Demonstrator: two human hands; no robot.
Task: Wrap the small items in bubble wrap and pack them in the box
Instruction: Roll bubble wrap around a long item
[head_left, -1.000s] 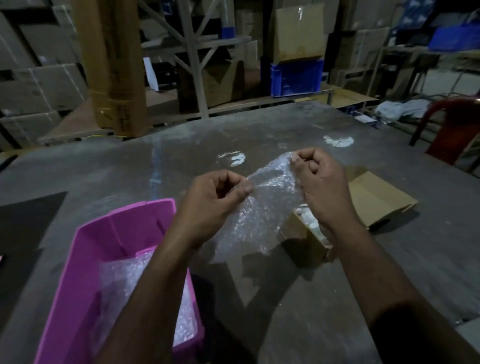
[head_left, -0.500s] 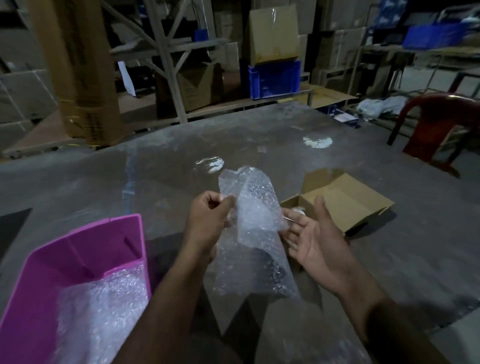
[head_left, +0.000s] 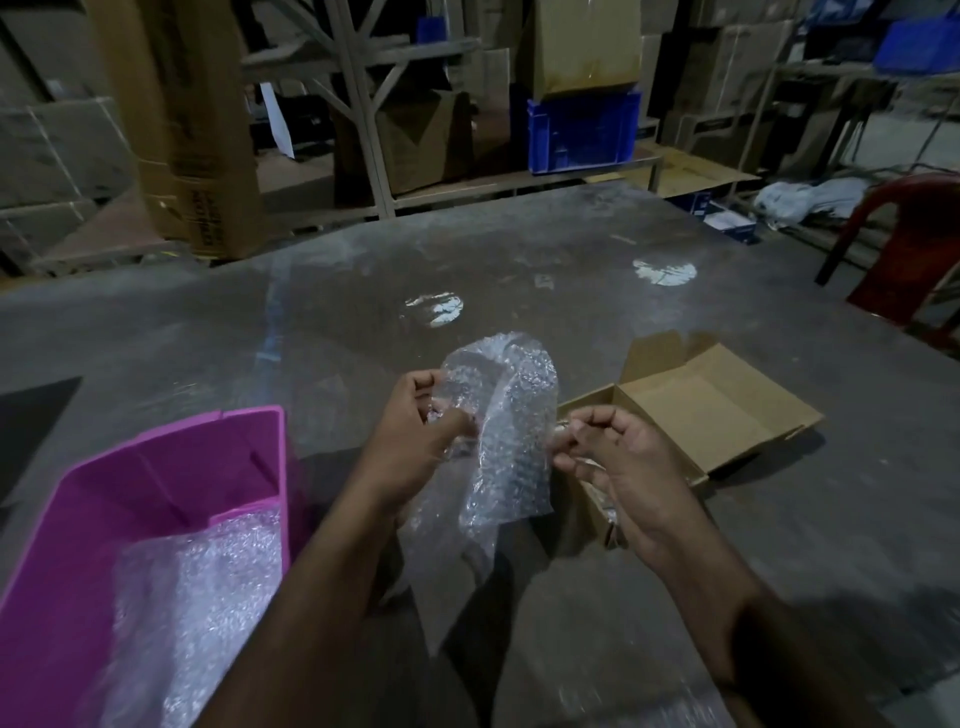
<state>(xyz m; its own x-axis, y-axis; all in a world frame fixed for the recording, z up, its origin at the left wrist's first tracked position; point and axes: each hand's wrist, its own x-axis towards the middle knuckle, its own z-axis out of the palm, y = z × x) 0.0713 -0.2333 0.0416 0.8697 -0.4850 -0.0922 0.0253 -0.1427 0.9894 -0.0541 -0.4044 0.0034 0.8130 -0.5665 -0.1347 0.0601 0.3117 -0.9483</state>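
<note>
A clear bubble wrap sheet (head_left: 506, 421) hangs folded over (held aloft) beside the open cardboard box (head_left: 711, 410).

The bubble wrap sheet (head_left: 511, 415) is clear plastic, bumpy and shiny, catching glints all over. More of the same crinkly stuff sits in the pink bin (head_left: 156, 467) at 8 o'clock, which is smooth moulded plastic with a dull sheen. The small box (head_left: 711, 410) at 3 o'clock is plain brown cardboard, totally matt. The tabletop (head_left: 519, 249) looks grey, scuffed and dusty, with a couple of glossy patches at 12 o'clock. The red chair (head_left: 914, 249) at 2 o'clock looks like smooth plastic.
</note>
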